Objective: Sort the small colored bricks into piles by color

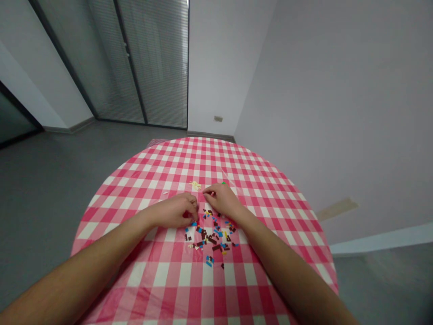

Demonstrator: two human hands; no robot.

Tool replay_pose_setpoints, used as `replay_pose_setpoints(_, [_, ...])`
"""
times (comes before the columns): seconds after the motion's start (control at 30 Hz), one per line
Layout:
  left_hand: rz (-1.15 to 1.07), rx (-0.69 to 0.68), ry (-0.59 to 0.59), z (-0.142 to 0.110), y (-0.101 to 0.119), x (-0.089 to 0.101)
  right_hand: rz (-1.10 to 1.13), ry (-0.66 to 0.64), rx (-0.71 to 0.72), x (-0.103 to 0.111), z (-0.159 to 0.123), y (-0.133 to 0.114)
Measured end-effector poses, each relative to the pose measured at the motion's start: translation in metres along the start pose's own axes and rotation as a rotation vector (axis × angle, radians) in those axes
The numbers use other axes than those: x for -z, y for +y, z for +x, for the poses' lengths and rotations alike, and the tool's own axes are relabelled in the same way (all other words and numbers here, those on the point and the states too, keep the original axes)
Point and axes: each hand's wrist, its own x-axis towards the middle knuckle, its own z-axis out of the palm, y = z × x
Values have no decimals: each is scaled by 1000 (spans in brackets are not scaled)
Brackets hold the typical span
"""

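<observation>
The left hand [177, 212] and right hand [221, 200] curl narrow, and I cannot tell if either holds anything. Small plastic bricks [211, 237] lie toward six o'clock on the gingham desk [162, 275]; a careless wrist sweep could scatter them.

You have tiny dark brown, blue, yellow and cream plastic bricks [211, 237] lying scattered flat across the red-and-white checked tablecloth [203, 167], with a small cream cluster [195, 185] sitting apart beyond them.

Office-style room: glass partition [149, 63], slatted blinds [165, 58], grey floor [50, 189]
</observation>
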Motion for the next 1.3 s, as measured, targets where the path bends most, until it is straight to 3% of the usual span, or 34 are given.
replay_pose_setpoints(0.17, [38,-24,-2,1,-2,-4,57,-35,49,10,-22,1])
replay_pose_setpoints(0.37, [76,-34,8,2,-2,-8,24,-329,226,5,-40,-14])
replay_pose_setpoints(0.57, [120,-12,3,3,-3,-11,6,-362,242,-2,-38,-23])
replay_pose_setpoints(0.83, [46,85,6,4,5,-10,120,-429,229,4,-45,-21])
replay_pose_setpoints(1.03, [7,134,-12,2,7,-4,72,-490,332,1,-54,-39])
replay_pose_setpoints(1.13, [-15,156,67,1,3,0,-23,-438,330,-4,-57,-49])
replay_pose_setpoints(1.3, [38,311,446,2,-21,2,-155,-396,387,-12,-57,-54])
